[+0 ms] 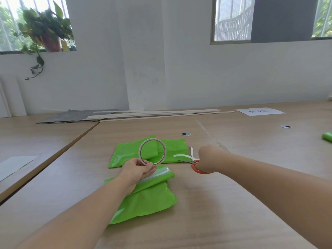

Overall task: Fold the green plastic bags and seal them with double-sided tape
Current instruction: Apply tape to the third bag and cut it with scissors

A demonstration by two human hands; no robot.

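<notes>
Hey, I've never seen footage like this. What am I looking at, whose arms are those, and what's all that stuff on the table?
There is no machine here. A person wears a camera on the head, so this single picture looks forward and down along their own bare arms. The left hand holds up a ring-shaped roll of tape. The right hand grips orange-handled scissors, with the blades beside loose white tape strips. On the wooden table lie a farther green bag and a nearer green bag, which lies partly under the left forearm. At the back are thin wooden slats and a sheet of paper.
</notes>
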